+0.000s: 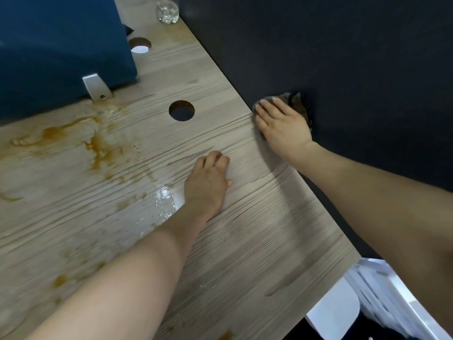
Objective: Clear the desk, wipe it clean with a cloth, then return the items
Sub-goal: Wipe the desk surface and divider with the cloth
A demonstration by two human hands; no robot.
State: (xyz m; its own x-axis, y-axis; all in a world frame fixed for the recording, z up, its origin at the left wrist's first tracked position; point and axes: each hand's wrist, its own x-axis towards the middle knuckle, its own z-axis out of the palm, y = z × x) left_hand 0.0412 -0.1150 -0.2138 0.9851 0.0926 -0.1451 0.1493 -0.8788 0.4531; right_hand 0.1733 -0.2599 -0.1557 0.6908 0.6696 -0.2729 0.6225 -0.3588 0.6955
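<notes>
The wooden desk (245, 241) runs diagonally through the head view, stained with orange-brown smears (98, 146) at the left and a wet patch (164, 200) near the middle. My right hand (282, 126) lies flat, fingers straight, pressing a dark brown cloth (297, 104) against the desk's right edge, where part of the cloth hangs over. My left hand (208, 177) rests on the bare wood near the middle with its fingers curled under, holding nothing.
A blue partition (61, 50) on a metal bracket (96, 87) stands at the back left. Two round cable holes (181, 110) (139, 45) pierce the desk. A clear plastic bottle (168, 9) stands at the far end. White objects (367, 298) lie below the desk's right edge.
</notes>
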